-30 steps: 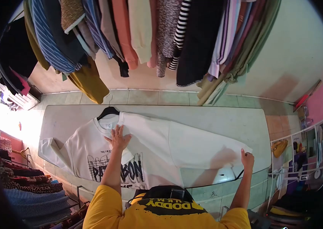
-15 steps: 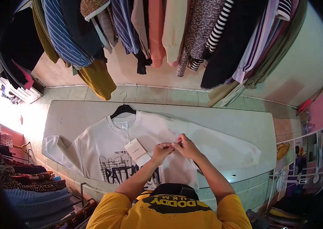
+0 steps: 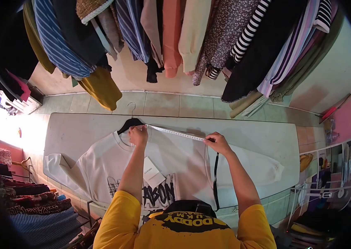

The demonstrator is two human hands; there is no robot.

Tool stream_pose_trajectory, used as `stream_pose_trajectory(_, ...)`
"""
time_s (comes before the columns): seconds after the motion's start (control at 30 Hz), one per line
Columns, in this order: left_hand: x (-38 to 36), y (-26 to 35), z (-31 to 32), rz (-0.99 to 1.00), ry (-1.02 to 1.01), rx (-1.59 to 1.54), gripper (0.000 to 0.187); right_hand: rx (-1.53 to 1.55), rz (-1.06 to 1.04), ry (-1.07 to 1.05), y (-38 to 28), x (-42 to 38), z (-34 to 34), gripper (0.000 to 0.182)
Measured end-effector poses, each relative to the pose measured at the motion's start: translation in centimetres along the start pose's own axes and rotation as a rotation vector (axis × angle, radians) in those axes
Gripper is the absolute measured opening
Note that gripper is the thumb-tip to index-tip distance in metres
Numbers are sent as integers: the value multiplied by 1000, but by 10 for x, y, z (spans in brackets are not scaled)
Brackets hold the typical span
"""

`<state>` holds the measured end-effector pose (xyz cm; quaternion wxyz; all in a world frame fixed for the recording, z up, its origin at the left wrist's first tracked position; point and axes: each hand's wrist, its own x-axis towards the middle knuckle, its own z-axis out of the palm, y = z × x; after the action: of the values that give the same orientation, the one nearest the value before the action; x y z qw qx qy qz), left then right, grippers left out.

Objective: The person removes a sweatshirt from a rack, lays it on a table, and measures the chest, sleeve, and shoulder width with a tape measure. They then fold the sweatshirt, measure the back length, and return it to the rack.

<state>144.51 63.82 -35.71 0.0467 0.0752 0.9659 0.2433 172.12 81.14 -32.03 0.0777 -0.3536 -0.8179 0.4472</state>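
Note:
A white sweatshirt with black lettering lies flat on a pale board, its neck on a black hanger. Between my hands a white measuring tape is stretched along the shoulder. My left hand pinches one end of it at the neckline, beside the hanger. Further right, at the shoulder seam, my right hand grips the tape, and a dark strip hangs down below that hand. A paper tag rests on the chest, near the print.
Hanging clothes line the far side above the board. Folded fabrics are stacked at the lower left. A white rack stands at the right, and floor tiles show behind the board.
My hands were together over the chest; the left has moved up-left to the neckline and the right has moved to the shoulder seam. The tape now stretches between them.

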Motion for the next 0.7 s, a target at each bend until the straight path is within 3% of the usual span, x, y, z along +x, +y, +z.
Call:
stream_pose_trajectory(0.1, 12, -12, 14, 79, -102, 47, 15, 27, 18, -22, 4, 6, -9, 23)
stream_pose_trajectory(0.4, 4, -4, 6, 101, -68, 31, 15, -41, 136, 26, 48, 23, -12, 27)
stream_pose_trajectory(0.47, 4, -4, 5, 97, -70, 21, 14, -10, 258, -34, 46, 24, -11, 28)
stream_pose_trajectory(0.7, 16, -23, 27, 155, -66, 14, 13, -93, 175, 68, 52, 22, -3, 26)
